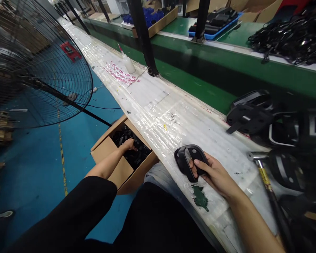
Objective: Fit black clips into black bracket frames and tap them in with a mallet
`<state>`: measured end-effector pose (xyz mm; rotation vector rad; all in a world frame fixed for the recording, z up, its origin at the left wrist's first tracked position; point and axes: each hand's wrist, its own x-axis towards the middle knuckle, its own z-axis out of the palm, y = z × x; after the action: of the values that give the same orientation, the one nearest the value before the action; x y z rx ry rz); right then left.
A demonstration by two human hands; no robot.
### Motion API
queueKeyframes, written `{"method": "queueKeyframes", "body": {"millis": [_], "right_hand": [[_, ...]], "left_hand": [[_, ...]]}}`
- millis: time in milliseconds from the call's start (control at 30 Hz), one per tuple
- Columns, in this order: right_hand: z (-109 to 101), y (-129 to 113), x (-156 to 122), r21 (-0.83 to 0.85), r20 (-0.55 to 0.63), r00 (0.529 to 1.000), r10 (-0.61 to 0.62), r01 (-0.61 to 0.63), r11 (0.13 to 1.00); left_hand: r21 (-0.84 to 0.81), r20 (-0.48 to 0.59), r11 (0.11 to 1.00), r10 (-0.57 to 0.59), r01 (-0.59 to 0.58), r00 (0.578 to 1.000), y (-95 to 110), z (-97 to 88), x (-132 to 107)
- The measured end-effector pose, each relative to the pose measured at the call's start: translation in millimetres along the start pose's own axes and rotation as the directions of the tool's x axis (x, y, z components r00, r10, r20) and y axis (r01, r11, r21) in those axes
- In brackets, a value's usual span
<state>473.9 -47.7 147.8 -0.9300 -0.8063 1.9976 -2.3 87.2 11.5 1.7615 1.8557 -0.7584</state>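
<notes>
Strapped black plate (179,159): grasped in the right fingers (203,166), thumb over it — far side beyond the tips.
Tabletop (213,137): below those fingers.
Left fingers (131,142): amid black parts (140,153) in cardboard box (123,173) — cannot tell grip.

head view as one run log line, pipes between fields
left hand: in cardboard box of black parts, grip unclear | right hand: holding black strapped part at bench | hammer: on bench

The long workbench (200,123), piled black parts (292,38) and hammer (268,188) show a factory workshop.
</notes>
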Motion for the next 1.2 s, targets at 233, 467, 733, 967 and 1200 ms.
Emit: {"method": "queueKeyframes", "body": {"millis": [233, 467, 733, 967, 1200], "right_hand": [[1.3, 0.3, 0.1, 0.014, 0.016, 0.999, -0.029, 0.029, 0.999], [0.1, 0.9, 0.8, 0.018, 0.015, 1.000, -0.025, 0.025, 1.000], [-1.2, -0.1, 0.0, -0.001, 0.018, 1.000, 0.007, -0.007, 1.000], [1.4, -2.4, -0.5, 0.030, -0.003, 1.000, 0.013, -0.013, 0.999], [1.7, -1.8, 0.2, 0.028, -0.008, 1.000, 0.012, -0.012, 1.000]], "left_hand": [[-0.143, -0.090, 0.990, -0.002, -0.011, 0.996, -24.2, -10.2, -13.5], [-0.401, -0.271, 0.916, -0.107, -0.011, 0.957, -52.0, -14.6, -32.1], [-0.745, -0.382, 0.656, -0.272, -0.120, 0.883, -69.2, -18.3, -42.5], [-0.871, -0.454, 0.390, -0.408, -0.298, 0.792, -71.3, -39.1, -44.5], [-0.890, -0.456, 0.241, -0.453, -0.388, 0.766, -62.4, -85.7, -53.2]]}}
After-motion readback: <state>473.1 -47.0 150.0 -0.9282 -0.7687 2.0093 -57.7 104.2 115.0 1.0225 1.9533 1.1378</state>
